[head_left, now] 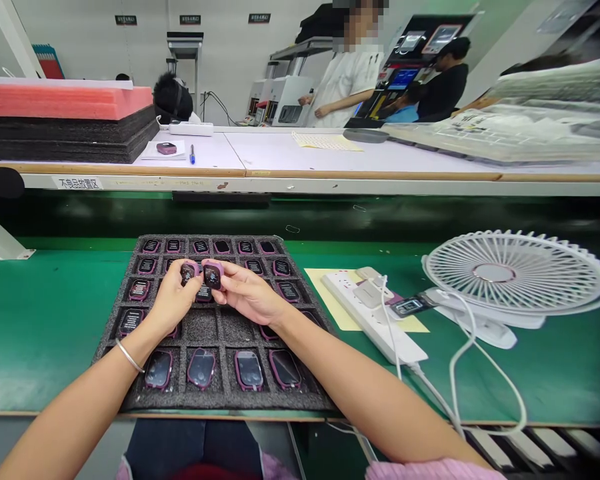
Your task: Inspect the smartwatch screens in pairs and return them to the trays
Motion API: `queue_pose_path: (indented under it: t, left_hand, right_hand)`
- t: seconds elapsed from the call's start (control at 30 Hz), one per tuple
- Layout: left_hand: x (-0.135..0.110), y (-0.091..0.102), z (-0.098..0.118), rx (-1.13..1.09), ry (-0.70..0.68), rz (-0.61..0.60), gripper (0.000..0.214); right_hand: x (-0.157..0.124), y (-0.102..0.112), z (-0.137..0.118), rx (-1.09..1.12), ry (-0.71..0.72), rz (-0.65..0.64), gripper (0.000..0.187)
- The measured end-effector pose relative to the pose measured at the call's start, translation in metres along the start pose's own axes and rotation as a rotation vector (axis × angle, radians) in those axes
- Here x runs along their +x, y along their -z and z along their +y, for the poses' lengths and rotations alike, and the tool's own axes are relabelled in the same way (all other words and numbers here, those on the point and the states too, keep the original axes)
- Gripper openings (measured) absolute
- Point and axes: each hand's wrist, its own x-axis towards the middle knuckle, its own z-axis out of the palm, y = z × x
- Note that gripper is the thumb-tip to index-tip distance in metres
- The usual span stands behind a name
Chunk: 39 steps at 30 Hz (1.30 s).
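Inspection at the station: your left hand (173, 300) holds a pink-framed watch body (188, 272), and your right hand (247, 297) holds a second watch body (213, 275). Each grip is pressed together, pinching its unit by the edges between thumb and fingertips, which appears intended to keep the fingers off the dark screen faces. The two units sit close together, nearly touching, directly above the middle of the black foam tray (200, 327), so either would drop onto foam rather than the table if it slipped. The tray's grid of cut pockets holds further pink-framed units (249, 371), each apart from its neighbours, presumably to prevent scuffing. The tray lies flat on the green table (40, 320), within easy reach of both arms. To the right, a white power strip (375, 320) rests on a yellow sheet (340, 300), with a white desk fan (513, 273) beyond it, both placed outside the tray, apparently so their cables stay out of your working area. A metal bangle (129, 355) on your left wrist sits just above the tray's edge.
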Motion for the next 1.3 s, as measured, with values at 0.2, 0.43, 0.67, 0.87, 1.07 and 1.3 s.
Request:
queue_pose_path:
  t: [0.2, 0.43, 0.67, 0.87, 1.07, 1.3]
  left_hand:
    - [-0.0015, -0.0007, 0.0035, -0.044, 0.027, -0.049, 0.032]
    - [-0.0026, -0.0008, 0.0055, -0.045, 0.012, -0.061, 0.029]
    - [-0.0031, 0.0001, 0.0046, -0.03, 0.013, -0.079, 0.03]
    - [-0.003, 0.0006, 0.0056, -0.035, 0.005, -0.088, 0.031]
    - [-0.0035, 0.0008, 0.0085, -0.038, 0.024, -0.11, 0.033]
    - [-0.0044, 0.0004, 0.0102, -0.057, 0.045, -0.129, 0.039]
  right_hand:
    - [0.0006, 0.0006, 0.0004, 0.023, -0.008, -0.007, 0.047]
    - [0.0007, 0.001, -0.0001, 0.046, -0.019, -0.018, 0.048]
    - [0.0013, 0.0009, 0.0008, 0.078, -0.036, -0.015, 0.046]
    - [0.0, 0.0004, 0.0006, 0.039, -0.018, -0.019, 0.045]
    - [-0.0003, 0.0003, -0.0001, 0.051, -0.021, -0.01, 0.047]
    - [0.0, 0.0012, -0.001, 0.034, -0.012, -0.001, 0.046]
